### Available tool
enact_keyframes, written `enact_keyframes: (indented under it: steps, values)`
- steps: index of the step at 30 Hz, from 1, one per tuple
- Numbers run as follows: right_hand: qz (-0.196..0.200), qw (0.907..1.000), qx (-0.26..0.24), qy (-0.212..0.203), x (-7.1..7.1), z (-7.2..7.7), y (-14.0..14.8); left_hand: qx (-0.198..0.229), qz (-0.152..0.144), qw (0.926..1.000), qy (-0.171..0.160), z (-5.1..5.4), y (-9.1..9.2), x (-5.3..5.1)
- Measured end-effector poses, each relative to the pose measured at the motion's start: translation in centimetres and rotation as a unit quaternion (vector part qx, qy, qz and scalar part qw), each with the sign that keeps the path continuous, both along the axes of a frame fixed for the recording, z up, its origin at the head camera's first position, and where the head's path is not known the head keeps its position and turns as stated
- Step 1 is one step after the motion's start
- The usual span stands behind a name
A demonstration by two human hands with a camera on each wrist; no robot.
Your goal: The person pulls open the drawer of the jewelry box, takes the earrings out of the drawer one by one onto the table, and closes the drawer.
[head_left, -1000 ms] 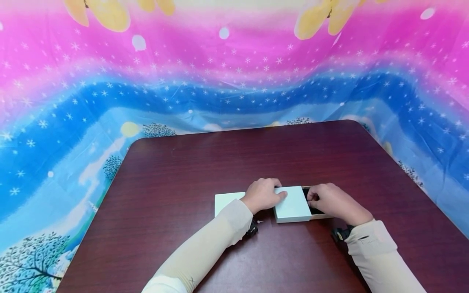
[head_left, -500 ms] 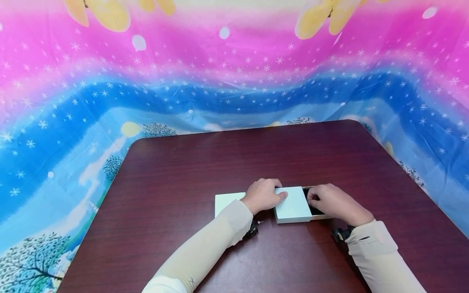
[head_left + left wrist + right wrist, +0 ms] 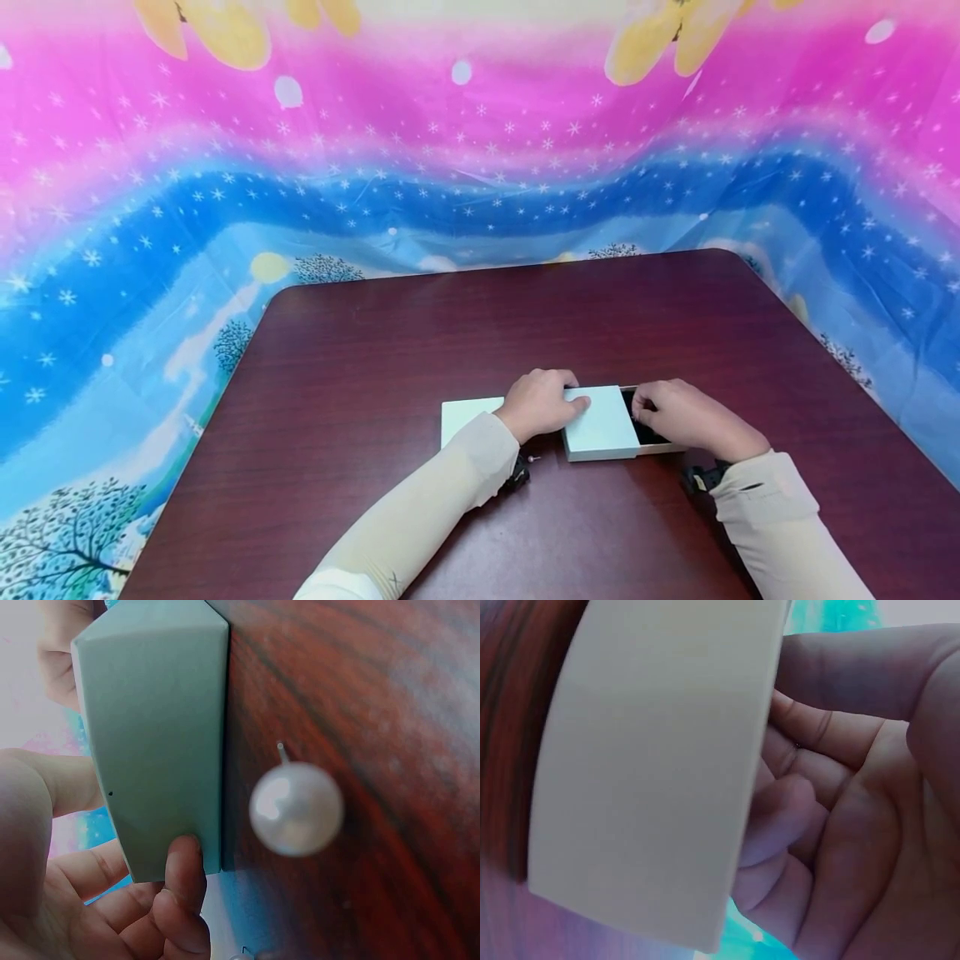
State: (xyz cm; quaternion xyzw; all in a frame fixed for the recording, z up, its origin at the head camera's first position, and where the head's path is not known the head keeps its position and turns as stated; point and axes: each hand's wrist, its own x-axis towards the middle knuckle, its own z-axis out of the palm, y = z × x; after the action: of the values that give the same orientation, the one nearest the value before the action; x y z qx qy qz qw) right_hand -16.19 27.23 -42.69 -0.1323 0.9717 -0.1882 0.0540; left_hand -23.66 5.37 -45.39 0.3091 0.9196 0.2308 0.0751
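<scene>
My left hand [image 3: 540,404] grips the pale green box [image 3: 600,425], its thumb on the top and its other fingers at the far side. The box's right part is slid out, showing a black inside [image 3: 648,432]. My right hand [image 3: 686,414] reaches into that part with curled fingers, and the box's pale end [image 3: 649,772] hides the fingertips in the right wrist view. Whether they pinch something cannot be seen. A pearl stud earring [image 3: 297,808] lies on the table in front of the box, its pin sticking out, close to my left wrist.
Another flat pale green box piece [image 3: 468,415] lies left of my left hand, partly behind the forearm. Everything rests on a dark red-brown wooden table [image 3: 420,333]. A patterned pink and blue cloth [image 3: 480,183] hangs around its far and side edges.
The scene sits slightly lower as the head view tilts a little. My right fingers shift only minutely at the black inside; my left hand and the box keep their places.
</scene>
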Motion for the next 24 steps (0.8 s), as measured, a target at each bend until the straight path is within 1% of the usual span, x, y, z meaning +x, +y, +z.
enact_keyframes:
  steps: [5, 18, 24]
  values:
    - [0.001, 1.0, 0.002, 0.008, -0.03, -0.03, -0.06, -0.001, 0.0, 1.0, 0.0, 0.03, -0.01, 0.0]
    - [-0.002, 1.0, 0.002, 0.001, 0.15, -0.29, -0.03, -0.002, -0.002, 1.0, 0.005, -0.1, -0.07, 0.08]
    - [0.002, 0.9999, -0.003, 0.011, 0.09, -0.18, -0.12, 0.001, -0.003, 0.9999, 0.01, -0.06, -0.12, 0.04]
